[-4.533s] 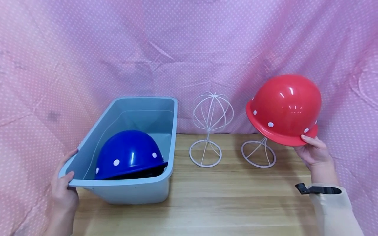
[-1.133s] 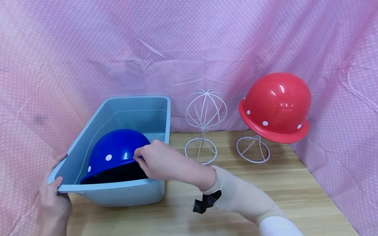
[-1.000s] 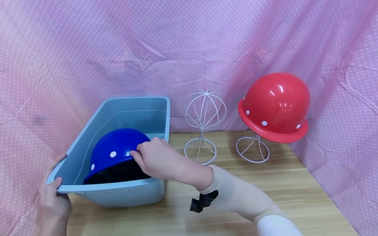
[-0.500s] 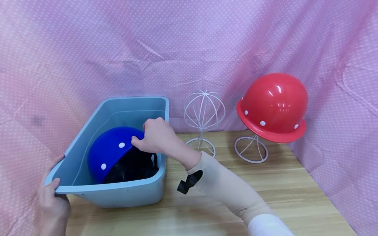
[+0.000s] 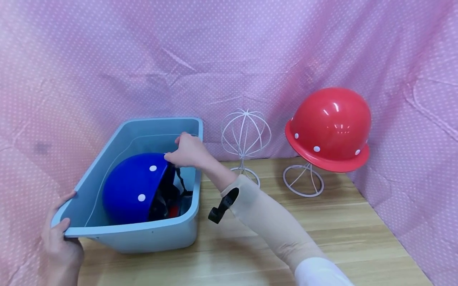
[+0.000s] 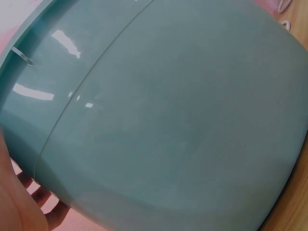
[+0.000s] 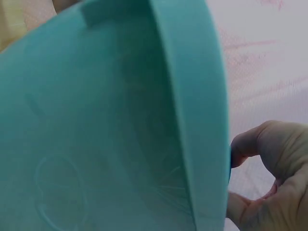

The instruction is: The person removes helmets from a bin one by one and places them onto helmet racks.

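Observation:
A blue hard hat (image 5: 130, 190) with white buttons lies tipped on its side in the light blue plastic tub (image 5: 136, 229), its open underside facing right. Black straps (image 5: 181, 180) show inside it. My right hand (image 5: 189, 151) reaches over the tub's right wall and pinches the hat's upper edge, thumb on the near side. In the right wrist view the tub's wall hides most of the hat. My left hand (image 5: 64, 242) grips the tub's rim at the near left corner, thumb on top; the left wrist view shows fingers (image 6: 57, 211) against the tub's outside.
A red hard hat (image 5: 332, 127) sits tilted on a white wire stand, whose ring base (image 5: 303, 194) rests on the wooden table (image 5: 358, 238). Between it and the tub stands a bare white wire stand (image 5: 246, 135). Pink dotted cloth (image 5: 229, 51) hangs behind and at both sides.
My right hand has let go of the red hard hat, crossed left and taken the blue one by its edge. The blue hat has rolled from brim down onto its side. My left hand still grips the tub.

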`<action>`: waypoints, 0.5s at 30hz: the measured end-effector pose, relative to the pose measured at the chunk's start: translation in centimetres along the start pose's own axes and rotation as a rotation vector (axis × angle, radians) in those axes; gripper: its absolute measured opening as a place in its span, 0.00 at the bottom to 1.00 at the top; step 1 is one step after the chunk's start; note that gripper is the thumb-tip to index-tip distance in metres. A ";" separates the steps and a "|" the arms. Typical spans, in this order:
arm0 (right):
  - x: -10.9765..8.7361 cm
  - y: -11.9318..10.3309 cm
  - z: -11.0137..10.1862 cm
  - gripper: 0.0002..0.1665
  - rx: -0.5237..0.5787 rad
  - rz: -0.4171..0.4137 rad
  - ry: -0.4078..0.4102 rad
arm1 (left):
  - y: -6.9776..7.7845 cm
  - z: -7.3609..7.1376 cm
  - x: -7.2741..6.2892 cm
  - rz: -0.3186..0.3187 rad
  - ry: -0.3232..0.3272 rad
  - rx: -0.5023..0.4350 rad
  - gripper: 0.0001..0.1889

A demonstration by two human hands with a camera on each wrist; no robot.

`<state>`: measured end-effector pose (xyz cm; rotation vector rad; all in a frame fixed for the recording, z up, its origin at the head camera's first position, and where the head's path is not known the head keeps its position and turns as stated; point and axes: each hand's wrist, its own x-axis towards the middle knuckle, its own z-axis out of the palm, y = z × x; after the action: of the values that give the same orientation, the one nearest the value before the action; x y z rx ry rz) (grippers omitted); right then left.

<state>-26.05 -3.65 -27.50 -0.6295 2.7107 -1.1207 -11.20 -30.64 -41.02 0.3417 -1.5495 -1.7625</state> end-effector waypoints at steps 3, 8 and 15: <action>0.9 0.0 0.2 0.39 0.272 0.079 -0.090 | -0.2 0.0 0.1 0.022 0.007 -0.040 0.34; 2.1 0.4 0.9 0.30 0.655 0.186 -0.288 | -0.6 0.4 0.2 0.127 -0.011 -0.149 0.33; 2.7 0.3 2.9 0.19 0.943 0.335 -0.403 | -1.1 0.4 0.3 0.170 0.005 -0.199 0.32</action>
<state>-27.75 -6.48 -29.75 -0.1923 1.5921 -1.7128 -12.02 -30.55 -41.85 0.1133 -1.3440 -1.7609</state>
